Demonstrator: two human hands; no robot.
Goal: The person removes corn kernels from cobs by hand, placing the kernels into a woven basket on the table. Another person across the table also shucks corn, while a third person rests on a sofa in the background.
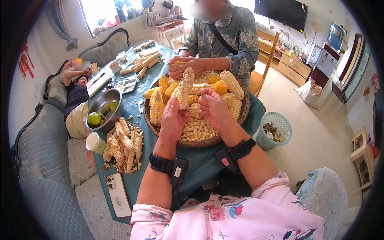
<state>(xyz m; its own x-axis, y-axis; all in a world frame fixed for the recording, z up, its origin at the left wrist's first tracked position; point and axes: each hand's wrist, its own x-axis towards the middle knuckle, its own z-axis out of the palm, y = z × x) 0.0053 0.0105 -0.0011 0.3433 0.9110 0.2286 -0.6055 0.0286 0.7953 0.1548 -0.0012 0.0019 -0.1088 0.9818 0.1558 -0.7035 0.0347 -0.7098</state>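
Observation:
My left hand [173, 120] is closed round the lower end of a pale corn cob [185, 87], which stands nearly upright with some of its kernels stripped away. To the right of the cob is my right hand [216, 109], its fingers curled in; whatever they may hold is hidden. Both hands are over a wide woven basket [200, 143]. Loose kernels [197, 131] fill its near part, and several whole yellow and white ears [231, 85] lie behind and around my hands. Across the basket, another person's hands [185, 66] are together over a piece of corn.
Stripped cobs [126, 144] are heaped left of the basket, beside a metal bowl [105, 116] of green fruit, a paper cup [95, 143] and a phone [118, 196]. More cobs [146, 62] lie farther back. A mesh bin [276, 130] stands right; someone reclines on the sofa [44, 148].

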